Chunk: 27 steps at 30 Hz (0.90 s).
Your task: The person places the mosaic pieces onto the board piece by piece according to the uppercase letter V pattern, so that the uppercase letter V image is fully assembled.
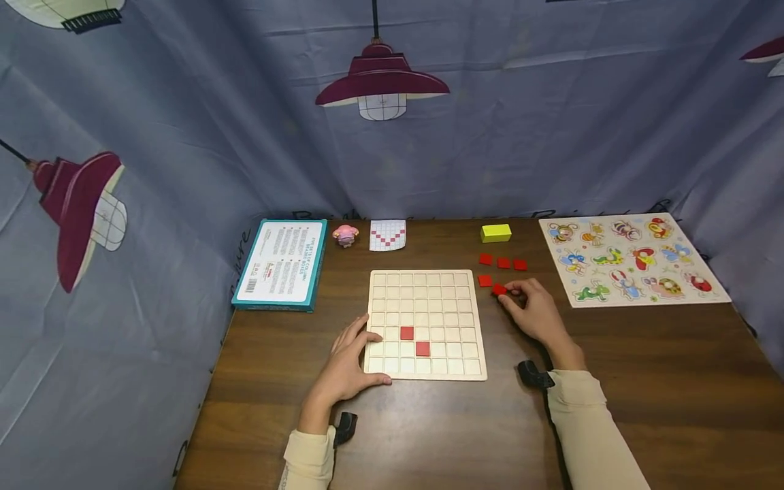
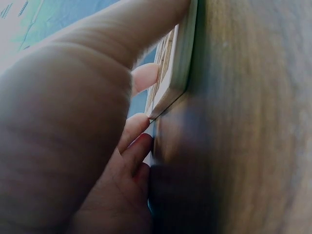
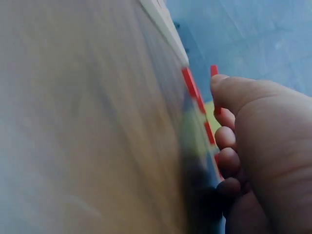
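A square wooden grid board [image 1: 441, 299] lies on the table between the hands, with two red tiles [image 1: 422, 349] set in neighbouring rows, diagonal to each other. My left hand [image 1: 344, 371] is spread at the board's near left corner. Its thumb touches the near edge and a finger rests over the left edge. Right of the board, my right hand [image 1: 539, 313] pinches a red square tile [image 3: 214, 78] between thumb and fingertips, raised off the table in the right wrist view. Several loose red tiles [image 1: 503, 263] lie just beyond that hand.
A yellow block [image 1: 496, 233] sits behind the loose tiles. Along the back are a pattern card [image 1: 387, 235], a small pink figure [image 1: 346, 235] and a teal-edged box [image 1: 282, 265]. An insect picture board [image 1: 633, 258] lies at the right. Behind the table hangs a curtain [image 1: 465, 150].
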Motion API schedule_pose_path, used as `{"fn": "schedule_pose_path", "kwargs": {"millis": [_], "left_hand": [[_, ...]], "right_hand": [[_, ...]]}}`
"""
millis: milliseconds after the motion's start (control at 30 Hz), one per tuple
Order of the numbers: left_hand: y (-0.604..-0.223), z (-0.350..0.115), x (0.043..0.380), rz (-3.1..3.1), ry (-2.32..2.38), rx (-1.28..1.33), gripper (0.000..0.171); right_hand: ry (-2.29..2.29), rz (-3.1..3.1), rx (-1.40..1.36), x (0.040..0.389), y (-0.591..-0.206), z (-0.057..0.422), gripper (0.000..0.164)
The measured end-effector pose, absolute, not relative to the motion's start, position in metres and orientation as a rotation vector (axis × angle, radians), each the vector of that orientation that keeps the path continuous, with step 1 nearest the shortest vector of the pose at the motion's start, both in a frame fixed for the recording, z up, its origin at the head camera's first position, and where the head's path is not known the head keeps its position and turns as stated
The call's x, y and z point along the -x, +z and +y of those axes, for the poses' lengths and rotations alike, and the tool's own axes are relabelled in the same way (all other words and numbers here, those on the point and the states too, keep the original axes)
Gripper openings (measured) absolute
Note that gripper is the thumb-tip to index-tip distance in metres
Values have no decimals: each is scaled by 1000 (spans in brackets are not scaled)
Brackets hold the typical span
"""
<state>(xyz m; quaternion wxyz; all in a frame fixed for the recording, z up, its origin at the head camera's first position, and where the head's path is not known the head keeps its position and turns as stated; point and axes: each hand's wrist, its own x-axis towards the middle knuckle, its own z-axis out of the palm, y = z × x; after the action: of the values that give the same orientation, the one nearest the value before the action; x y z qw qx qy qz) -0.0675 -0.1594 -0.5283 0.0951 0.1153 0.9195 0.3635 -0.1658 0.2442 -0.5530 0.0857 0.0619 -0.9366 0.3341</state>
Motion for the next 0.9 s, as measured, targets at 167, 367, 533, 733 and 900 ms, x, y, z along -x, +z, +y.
{"fn": "schedule_pose_path", "kwargs": {"millis": [167,367,533,733,900], "left_hand": [[-529,-158,67,2743,1060,-338,71],[-529,-158,68,2744,1055,-336,71],[-528,-158,67,2742,1059,-336,71],[-528,-159,67,2752,1052,-337,70],[-527,-159,68,2745,1069,-343,70]], "right_hand": [[1051,-2786,-218,149,-547,222,28],[1061,-2814,-311,135,-535,193,28],[1089,-2799,-379,130,-526,165,29],[1074,-2788,-459,129,-525,129,29],[1066,-2792,-522,131,-523,106,28]]}}
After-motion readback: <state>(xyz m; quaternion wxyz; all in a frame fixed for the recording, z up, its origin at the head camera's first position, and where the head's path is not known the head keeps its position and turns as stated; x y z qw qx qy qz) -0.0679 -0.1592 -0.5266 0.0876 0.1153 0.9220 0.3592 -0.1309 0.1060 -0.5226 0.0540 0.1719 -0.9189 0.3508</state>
